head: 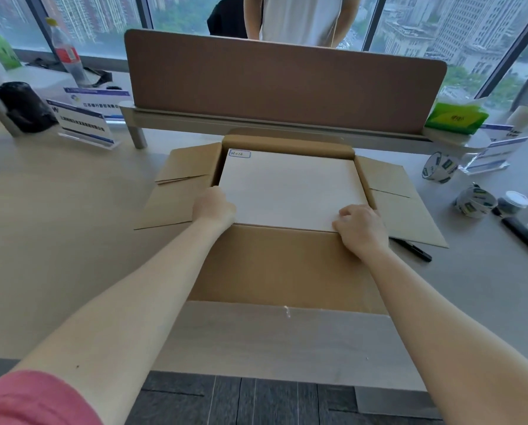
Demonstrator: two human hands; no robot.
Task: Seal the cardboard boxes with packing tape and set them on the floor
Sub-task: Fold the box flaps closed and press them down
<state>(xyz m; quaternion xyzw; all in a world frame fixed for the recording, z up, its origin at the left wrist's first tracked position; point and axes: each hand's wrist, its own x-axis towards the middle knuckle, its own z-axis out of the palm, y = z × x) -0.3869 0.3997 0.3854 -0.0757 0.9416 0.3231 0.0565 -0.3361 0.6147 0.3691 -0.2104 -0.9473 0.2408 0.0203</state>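
Note:
An open cardboard box [284, 265] lies on the desk with all flaps spread outward. Inside it sits a flat white box [290, 188] with a small handwritten label at its far left corner. My left hand [215, 208] grips the white box's near left corner, fingers curled over the edge. My right hand [359, 225] grips its near right corner, fingers curled on top. Two rolls of packing tape, one [439, 167] farther and one [474, 201] nearer, lie on the desk to the right.
A black marker [414, 248] lies beside the right flap. A brown desk divider [284, 81] stands behind the box, with a person beyond it. Acrylic signs [83, 121], bottles and a black bag are at the far left; a green tissue pack [454, 118] at the far right.

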